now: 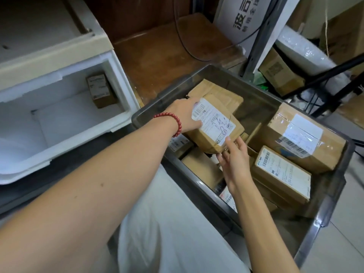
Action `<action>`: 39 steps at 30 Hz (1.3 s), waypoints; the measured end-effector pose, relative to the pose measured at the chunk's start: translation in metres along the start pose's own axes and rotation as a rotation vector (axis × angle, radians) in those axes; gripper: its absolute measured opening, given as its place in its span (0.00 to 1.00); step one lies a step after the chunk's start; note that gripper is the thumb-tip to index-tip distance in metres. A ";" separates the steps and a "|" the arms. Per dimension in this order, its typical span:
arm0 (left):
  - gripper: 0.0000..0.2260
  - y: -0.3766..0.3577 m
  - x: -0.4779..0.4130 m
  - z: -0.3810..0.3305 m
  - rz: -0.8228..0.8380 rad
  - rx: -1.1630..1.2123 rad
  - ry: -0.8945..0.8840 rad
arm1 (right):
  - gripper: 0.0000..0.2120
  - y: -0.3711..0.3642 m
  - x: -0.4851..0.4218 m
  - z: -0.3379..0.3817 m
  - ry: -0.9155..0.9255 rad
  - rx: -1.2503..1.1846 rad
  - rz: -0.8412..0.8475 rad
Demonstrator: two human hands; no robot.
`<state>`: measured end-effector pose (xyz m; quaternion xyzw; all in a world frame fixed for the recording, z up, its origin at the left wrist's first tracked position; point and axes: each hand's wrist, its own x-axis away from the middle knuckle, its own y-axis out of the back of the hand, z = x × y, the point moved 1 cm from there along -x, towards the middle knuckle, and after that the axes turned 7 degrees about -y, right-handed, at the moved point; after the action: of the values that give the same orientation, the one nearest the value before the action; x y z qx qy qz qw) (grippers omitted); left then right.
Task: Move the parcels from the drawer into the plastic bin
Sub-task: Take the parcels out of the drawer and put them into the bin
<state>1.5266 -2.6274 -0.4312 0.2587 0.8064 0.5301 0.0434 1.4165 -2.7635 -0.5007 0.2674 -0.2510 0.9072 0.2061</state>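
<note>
Brown parcel [214, 125] lies tilted in the grey bin [331, 198], resting on the boxes [281, 170] already inside. Left hand [186, 115], red bracelet [169, 123] at the wrist, grips the parcel's left end, thumb on the white label. Right hand [234, 160] pinches the lower corner, thumb on top, fingers tucked beneath, though how far under is hard to tell. Over in the white drawer [118, 79], one small box [100, 91] stands at the back corner.

The parcel's [235, 129] label [214, 121] by the left hand's [187, 115] fingers is too small to read. Under the right hand's [235, 160] fingers, boxes [201, 166] lie mostly hidden.
</note>
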 end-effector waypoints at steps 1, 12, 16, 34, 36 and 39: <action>0.32 -0.002 -0.004 0.001 0.020 -0.002 0.005 | 0.23 0.001 -0.005 -0.002 0.001 -0.001 0.006; 0.32 0.006 -0.012 0.017 0.048 -0.417 0.056 | 0.30 -0.029 -0.031 -0.035 -0.012 0.562 0.178; 0.30 0.013 0.003 0.023 -0.016 -0.421 0.081 | 0.28 -0.025 -0.019 -0.034 0.099 0.729 0.081; 0.21 0.034 0.152 0.105 -0.251 -0.188 0.468 | 0.19 -0.097 0.049 -0.043 0.398 0.911 0.283; 0.21 0.030 0.171 0.117 -0.276 -0.204 0.505 | 0.18 -0.109 0.053 -0.051 0.480 0.987 0.289; 0.22 0.021 0.201 0.136 -0.308 -0.211 0.566 | 0.18 -0.125 0.055 -0.062 0.615 1.055 0.284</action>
<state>1.4078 -2.4148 -0.4311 -0.0296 0.7567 0.6487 -0.0760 1.4139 -2.6168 -0.4700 0.0237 0.2683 0.9629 -0.0133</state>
